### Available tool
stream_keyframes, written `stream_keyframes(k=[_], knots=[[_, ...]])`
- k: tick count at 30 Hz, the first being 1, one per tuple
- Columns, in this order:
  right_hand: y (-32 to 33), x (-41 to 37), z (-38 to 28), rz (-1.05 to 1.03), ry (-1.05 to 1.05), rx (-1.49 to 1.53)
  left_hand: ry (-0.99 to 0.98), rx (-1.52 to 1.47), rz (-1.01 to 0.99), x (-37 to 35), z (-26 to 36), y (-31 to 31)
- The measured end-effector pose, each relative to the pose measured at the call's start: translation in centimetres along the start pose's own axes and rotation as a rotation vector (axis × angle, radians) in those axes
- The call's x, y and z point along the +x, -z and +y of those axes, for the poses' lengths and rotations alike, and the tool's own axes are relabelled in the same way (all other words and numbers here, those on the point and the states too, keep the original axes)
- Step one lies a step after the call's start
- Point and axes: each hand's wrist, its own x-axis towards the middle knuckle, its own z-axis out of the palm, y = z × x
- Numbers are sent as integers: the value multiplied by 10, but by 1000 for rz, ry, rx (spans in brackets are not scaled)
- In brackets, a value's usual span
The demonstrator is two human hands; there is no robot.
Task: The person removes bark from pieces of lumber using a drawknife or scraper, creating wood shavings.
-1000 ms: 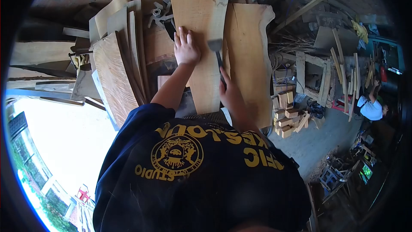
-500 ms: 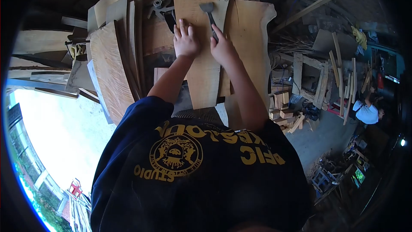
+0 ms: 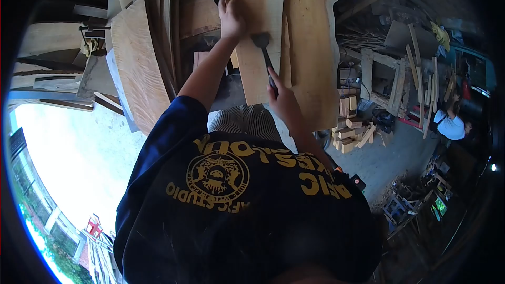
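A long pale wooden board (image 3: 258, 68) lies lengthwise in front of me on top of other boards. My left hand (image 3: 231, 18) is at its left edge, with the fingers curled around that edge and partly hidden. My right hand (image 3: 285, 100) is closed around the dark handle of a scraper (image 3: 265, 52). The scraper's flared flat blade points away from me and rests on or just above the board's face; contact cannot be made out. Under and to the right is a wider board (image 3: 313, 47) with a wavy natural edge.
Curved wooden sheets (image 3: 138, 58) lean in a stack on the left. Cut wood blocks (image 3: 347, 131) lie piled on the floor at right, near upright sticks (image 3: 415, 63). Another person (image 3: 451, 125) in a white top is at the far right. A red stool (image 3: 93, 226) stands lower left.
My right hand has drawn the scraper nearer to my body along the board. My left hand has gone from lying flat on the board to curling at its left edge. The view has tilted.
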Motion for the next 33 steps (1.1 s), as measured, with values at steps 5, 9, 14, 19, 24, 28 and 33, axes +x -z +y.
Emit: stream_keyframes(k=[5, 9, 14, 19, 24, 28, 33], knots=[[-6, -104, 20, -233, -139, -102, 314, -609, -10, -29, 6, 16], [-26, -136, 43, -214, -168, -81, 385, -607, -69, -95, 38, 71], [-38, -100, 25, 20, 38, 29, 449, -436, -328, -203, 25, 111], [-27, -13, -23, 12, -67, 7, 641, -516, -606, -213, 18, 98], [-40, 6, -9, 104, 65, 7, 569, -752, -797, -197, -3, 65], [-25, -50, -26, -31, -147, 33, 512, -628, -728, -211, -9, 48], [-31, -118, 53, -45, 108, 44, 564, -761, -951, -210, 5, 68]])
